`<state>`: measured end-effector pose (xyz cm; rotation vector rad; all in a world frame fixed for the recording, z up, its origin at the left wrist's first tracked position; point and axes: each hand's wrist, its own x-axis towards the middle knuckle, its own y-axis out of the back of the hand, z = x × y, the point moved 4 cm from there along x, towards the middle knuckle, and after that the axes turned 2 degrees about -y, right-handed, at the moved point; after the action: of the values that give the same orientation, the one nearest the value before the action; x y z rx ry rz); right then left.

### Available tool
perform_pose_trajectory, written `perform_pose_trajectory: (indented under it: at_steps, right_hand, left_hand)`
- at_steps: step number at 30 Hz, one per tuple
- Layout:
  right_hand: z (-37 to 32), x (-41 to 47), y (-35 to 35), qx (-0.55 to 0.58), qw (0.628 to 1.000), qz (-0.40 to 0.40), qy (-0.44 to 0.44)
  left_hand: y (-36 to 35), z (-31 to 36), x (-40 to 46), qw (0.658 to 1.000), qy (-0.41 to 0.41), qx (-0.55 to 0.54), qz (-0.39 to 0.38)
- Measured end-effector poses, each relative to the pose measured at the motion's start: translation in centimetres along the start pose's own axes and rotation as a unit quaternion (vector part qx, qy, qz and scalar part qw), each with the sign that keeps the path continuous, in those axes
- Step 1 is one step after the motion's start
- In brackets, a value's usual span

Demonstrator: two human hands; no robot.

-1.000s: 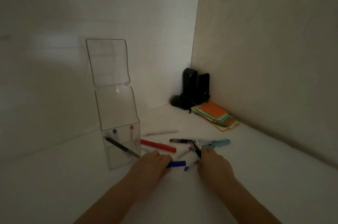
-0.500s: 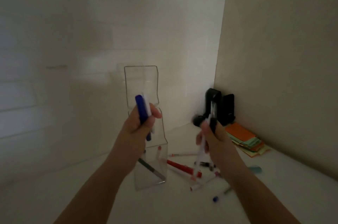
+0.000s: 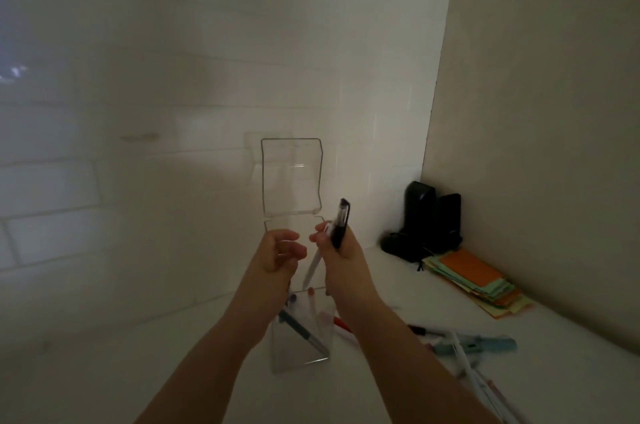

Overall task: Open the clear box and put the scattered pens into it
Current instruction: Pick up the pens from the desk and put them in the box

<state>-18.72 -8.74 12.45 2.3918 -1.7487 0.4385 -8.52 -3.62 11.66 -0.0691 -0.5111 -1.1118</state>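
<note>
The clear box (image 3: 302, 351) stands on the white table with its lid (image 3: 291, 177) swung upright against the wall. Several pens lean inside it, among them a dark pen (image 3: 298, 328). My left hand (image 3: 278, 252) hovers over the box mouth, fingers loosely apart and holding nothing. My right hand (image 3: 341, 254) is just right of it, closed around a black pen (image 3: 341, 221) that sticks up and a white pen (image 3: 312, 269) whose tip points down into the box. More scattered pens (image 3: 464, 344) lie on the table to the right.
A stack of coloured paper notes (image 3: 479, 280) lies by the right wall. A black device (image 3: 427, 219) sits in the corner behind it. Walls close in at the back and on the right. A red pen (image 3: 341, 325) lies just behind the box.
Both hands rose from the table to the box mouth. The blue pen held by my left hand half a second ago is gone from it. My right hand moved left with its pens.
</note>
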Motion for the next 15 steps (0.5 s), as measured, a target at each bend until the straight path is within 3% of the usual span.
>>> perform_pose_trajectory:
  at_steps: [5,9,11,15]
  right_hand:
    - [-0.2,-0.3,0.8,-0.098,0.995,0.003,0.008]
    - [-0.3,-2.5,4.3,-0.196,0.978,0.030,0.056]
    - [0.2,-3.8,7.8,-0.287,0.956,0.037,0.049]
    - [2.8,-7.0,16.5,-0.474,0.872,0.041,-0.113]
  left_hand:
    - [0.0,0.8,-1.1,0.999,-0.026,0.000,0.036]
    - [-0.5,3.2,-4.3,0.979,-0.161,0.091,0.081]
    - [-2.1,3.8,-6.1,0.969,-0.210,0.127,0.015]
    - [-7.4,1.2,-8.1,0.936,-0.213,0.188,-0.209]
